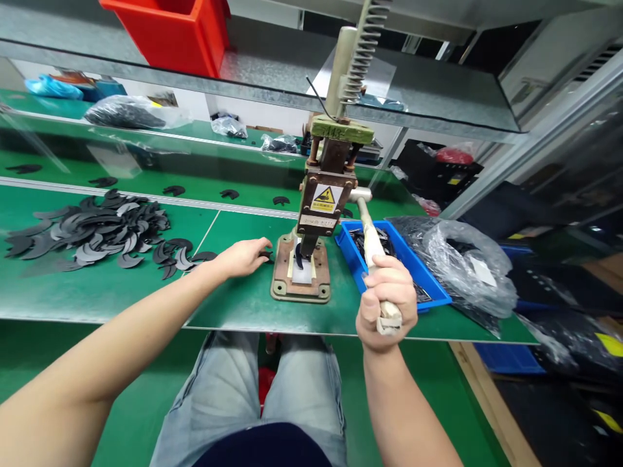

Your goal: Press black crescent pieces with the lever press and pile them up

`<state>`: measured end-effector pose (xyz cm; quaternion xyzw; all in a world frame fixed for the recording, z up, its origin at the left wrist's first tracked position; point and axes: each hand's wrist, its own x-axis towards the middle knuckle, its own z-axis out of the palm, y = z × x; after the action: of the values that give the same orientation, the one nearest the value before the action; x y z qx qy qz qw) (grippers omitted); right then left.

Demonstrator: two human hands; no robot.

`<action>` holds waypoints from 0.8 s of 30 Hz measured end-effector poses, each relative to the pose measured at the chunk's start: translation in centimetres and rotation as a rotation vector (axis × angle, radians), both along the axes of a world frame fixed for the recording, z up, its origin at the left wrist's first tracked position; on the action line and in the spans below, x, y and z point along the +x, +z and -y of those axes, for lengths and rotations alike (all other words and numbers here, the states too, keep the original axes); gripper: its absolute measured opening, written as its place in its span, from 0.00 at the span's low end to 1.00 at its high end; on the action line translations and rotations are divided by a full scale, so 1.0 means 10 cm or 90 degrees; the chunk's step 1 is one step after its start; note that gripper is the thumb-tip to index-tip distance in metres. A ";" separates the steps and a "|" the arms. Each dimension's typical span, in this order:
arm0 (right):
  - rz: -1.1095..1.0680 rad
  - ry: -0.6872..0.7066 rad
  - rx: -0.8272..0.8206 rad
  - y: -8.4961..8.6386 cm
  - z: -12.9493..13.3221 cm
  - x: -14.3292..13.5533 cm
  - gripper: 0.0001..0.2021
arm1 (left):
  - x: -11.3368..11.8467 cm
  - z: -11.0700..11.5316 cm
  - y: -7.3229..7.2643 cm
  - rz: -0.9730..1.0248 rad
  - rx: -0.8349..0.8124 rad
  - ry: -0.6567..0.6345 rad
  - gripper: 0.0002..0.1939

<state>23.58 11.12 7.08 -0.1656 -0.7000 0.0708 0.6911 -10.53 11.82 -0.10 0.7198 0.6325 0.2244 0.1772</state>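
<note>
A small manual press (pixel 324 194) stands on the green bench, with a spring on top and a yellow warning label. My right hand (pixel 387 301) is shut on the press lever handle (pixel 370 240), pulled down towards me. A dark crescent piece (pixel 298 256) sits on the white pad under the ram. My left hand (pixel 242 256) lies on the bench just left of the press base (pixel 300 290), its fingertips on a dark crescent piece (pixel 267 255) beside the base.
A heap of dark crescent pieces (pixel 92 230) lies at the left of the bench. A blue tray (pixel 389 263) with pieces stands right of the press, next to a plastic bag (pixel 462 266). A red bin (pixel 170 32) sits on the metal shelf overhead.
</note>
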 end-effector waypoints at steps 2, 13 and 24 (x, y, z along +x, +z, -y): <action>0.003 0.003 0.001 0.00 0.00 0.01 0.06 | 0.10 -0.01 -0.07 0.145 -0.016 0.063 0.10; 0.012 -0.009 -0.006 0.01 0.02 0.01 0.06 | 0.70 -0.14 0.06 0.661 -0.166 0.121 0.20; 0.000 -0.010 0.003 0.03 0.03 -0.02 0.06 | 0.50 -0.18 0.03 0.659 -0.149 0.135 0.26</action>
<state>23.43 10.86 7.35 -0.1699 -0.6988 0.0637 0.6919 -5.55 13.64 0.22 0.4229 0.5524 0.4945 0.5210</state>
